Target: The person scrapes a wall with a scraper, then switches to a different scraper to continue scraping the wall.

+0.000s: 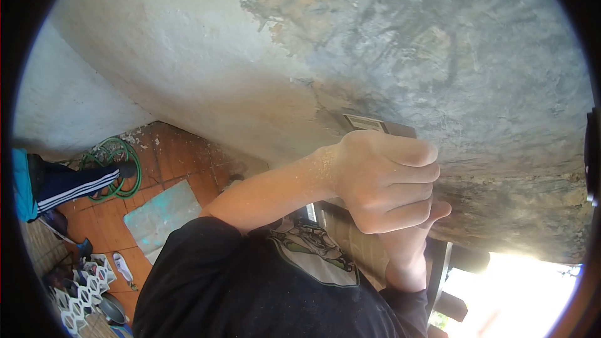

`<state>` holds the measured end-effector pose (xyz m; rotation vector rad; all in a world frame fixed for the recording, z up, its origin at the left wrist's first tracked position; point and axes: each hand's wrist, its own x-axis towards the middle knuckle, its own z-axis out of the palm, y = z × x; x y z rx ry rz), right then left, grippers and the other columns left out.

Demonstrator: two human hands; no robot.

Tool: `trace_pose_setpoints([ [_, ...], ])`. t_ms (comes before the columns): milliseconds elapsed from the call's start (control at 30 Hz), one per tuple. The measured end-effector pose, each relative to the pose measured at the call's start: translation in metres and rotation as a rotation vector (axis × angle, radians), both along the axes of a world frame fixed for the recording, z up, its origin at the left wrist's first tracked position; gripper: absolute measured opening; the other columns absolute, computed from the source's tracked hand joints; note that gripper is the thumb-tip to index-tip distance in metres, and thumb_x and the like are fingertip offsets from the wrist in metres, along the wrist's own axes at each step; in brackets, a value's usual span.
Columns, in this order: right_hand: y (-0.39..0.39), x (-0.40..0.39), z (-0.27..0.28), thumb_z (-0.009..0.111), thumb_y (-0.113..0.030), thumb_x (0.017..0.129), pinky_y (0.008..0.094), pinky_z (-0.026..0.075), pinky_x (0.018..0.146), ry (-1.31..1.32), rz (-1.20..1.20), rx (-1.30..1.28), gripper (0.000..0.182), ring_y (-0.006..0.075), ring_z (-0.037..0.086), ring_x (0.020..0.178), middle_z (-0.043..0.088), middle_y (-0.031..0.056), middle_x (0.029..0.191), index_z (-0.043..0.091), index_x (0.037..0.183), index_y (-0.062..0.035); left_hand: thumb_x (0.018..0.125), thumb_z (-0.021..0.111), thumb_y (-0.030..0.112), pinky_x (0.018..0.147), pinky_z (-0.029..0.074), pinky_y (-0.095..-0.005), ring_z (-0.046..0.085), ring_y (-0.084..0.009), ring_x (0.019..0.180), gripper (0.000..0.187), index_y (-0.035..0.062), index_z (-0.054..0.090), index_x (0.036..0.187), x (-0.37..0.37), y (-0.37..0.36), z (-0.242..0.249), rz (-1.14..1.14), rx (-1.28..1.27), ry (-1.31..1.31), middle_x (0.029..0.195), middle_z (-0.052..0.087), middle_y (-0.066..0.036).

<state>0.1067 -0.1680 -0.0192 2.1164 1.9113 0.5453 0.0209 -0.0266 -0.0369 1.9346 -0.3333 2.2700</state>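
While facing a patchy wall [156,56], clenches the left hand [388,178] tightly around a flat rectangular tool [369,122], with pale dust on the wrist. Shows only the end of the tool past the fist, close against the wall, by the lower side of a rough grey patch [438,50]; cannot tell whether actually touching there. Has the right hand [407,238] just behind the left, mostly covered by the fist; cannot tell whether wrapped round the tool too. Wears a black shirt [250,288] with a printed chest.

Farther off, shows a tiled floor [169,156], with a coiled green hose [138,175] near the corner between two walls and a teal-stained board [159,216] lying out from the floor's wall edge. Includes another person's leg [81,181] in dark, white-striped trousers, reaching across to the hose. Toward the floor's left side, shows a white shoe [123,267] just beside a white lattice rack [78,288]. Opens at lower right onto a glaring bright gap [507,294].
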Motion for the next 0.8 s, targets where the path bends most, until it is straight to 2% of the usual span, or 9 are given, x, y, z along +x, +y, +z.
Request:
trace_pose_setpoints([
  [67,0.007,-0.013,0.026,0.047,-0.009,0.101,0.0231,0.046,0.086,0.678,-0.276,-0.138,0.020,0.0063,0.056,0.097,0.058,-0.0037,0.107,0.048,0.121,-0.0076,0.063,0.069,0.007,0.062,0.041,-0.0284,0.050,-0.0173,0.054,0.024,0.0082,0.047,0.056,0.002,0.000,0.002,0.019,0.003,-0.073,0.053,0.046,-0.001],
  [100,0.003,-0.012,0.020,0.047,-0.009,0.101,0.0231,0.046,0.086,0.677,-0.275,-0.143,0.020,0.0063,0.056,0.097,0.058,-0.0037,0.107,0.048,0.121,-0.0076,0.063,0.069,0.007,0.062,0.041,-0.0284,0.050,-0.0173,0.054,0.024,0.0082,0.047,0.056,0.003,-0.002,0.000,0.021,-0.001,-0.073,0.053,0.046,-0.001],
  [167,-0.002,-0.015,0.007,0.045,-0.012,0.102,0.0231,0.044,0.087,-1.067,0.063,-0.099,0.021,0.0073,0.054,0.102,0.056,-0.0005,0.110,0.047,0.122,-0.0067,0.064,0.070,0.006,0.064,0.042,-0.0287,0.051,-0.0177,0.056,0.024,0.0078,0.047,0.057,0.006,-0.007,-0.004,0.000,-0.030,-0.072,0.053,0.047,-0.001],
  [333,0.020,-0.029,0.024,0.048,-0.023,0.098,0.0389,0.041,0.059,-0.587,0.143,-0.063,0.020,0.0184,0.054,0.064,0.051,-0.0012,0.074,0.055,0.095,-0.0041,0.068,0.071,0.006,0.066,0.044,-0.0296,0.053,-0.0194,0.058,0.025,0.0069,0.048,0.058,0.008,-0.007,-0.004,-0.009,-0.003,-0.103,0.055,0.050,-0.003],
  [400,0.033,-0.012,-0.028,0.044,-0.017,0.098,0.0355,0.039,0.059,-1.190,-0.252,0.359,0.016,0.0151,0.050,0.061,0.048,-0.0019,0.071,0.055,0.092,-0.0082,0.070,0.071,0.005,0.067,0.045,-0.0300,0.053,-0.0201,0.058,0.025,0.0068,0.048,0.058,0.009,-0.004,-0.003,-0.001,-0.037,-0.127,0.056,0.050,-0.003],
  [433,0.016,0.006,-0.021,0.039,-0.014,0.099,0.0327,0.040,0.060,-1.097,-0.096,0.238,0.017,0.0133,0.048,0.059,0.046,-0.0020,0.070,0.053,0.090,-0.0101,0.072,0.070,0.005,0.067,0.045,-0.0310,0.054,-0.0206,0.059,0.024,0.0061,0.050,0.059,0.009,-0.001,-0.001,-0.012,0.008,-0.132,0.056,0.051,-0.004],
  [700,0.004,0.003,-0.020,0.039,-0.014,0.101,0.0297,0.041,0.070,-0.932,-0.061,0.125,0.013,0.0120,0.050,0.076,0.049,0.0000,0.086,0.051,0.102,-0.0088,0.075,0.068,0.003,0.073,0.048,-0.0342,0.056,-0.0225,0.062,0.019,0.0031,0.054,0.062,0.012,0.000,-0.006,0.008,0.086,-0.161,0.061,0.056,-0.006],
  [767,0.003,0.000,-0.020,0.039,-0.014,0.102,0.0288,0.042,0.073,-0.878,-0.048,0.102,0.013,0.0116,0.050,0.081,0.050,0.0006,0.091,0.050,0.105,-0.0085,0.077,0.066,-0.002,0.080,0.054,-0.0278,0.067,-0.0160,0.080,0.003,-0.0041,0.069,0.076,-0.005,0.003,-0.006,-0.027,0.096,0.147,0.087,0.073,-0.008],
  [800,0.002,-0.001,-0.020,0.039,-0.014,0.102,0.0284,0.042,0.075,-0.852,-0.043,0.089,0.014,0.0114,0.051,0.084,0.051,0.0009,0.093,0.050,0.107,-0.0083,0.077,0.066,-0.002,0.080,0.054,-0.0278,0.067,-0.0160,0.080,0.003,-0.0041,0.069,0.076,0.000,0.002,-0.006,-0.029,0.098,0.147,0.087,0.073,-0.008],
])
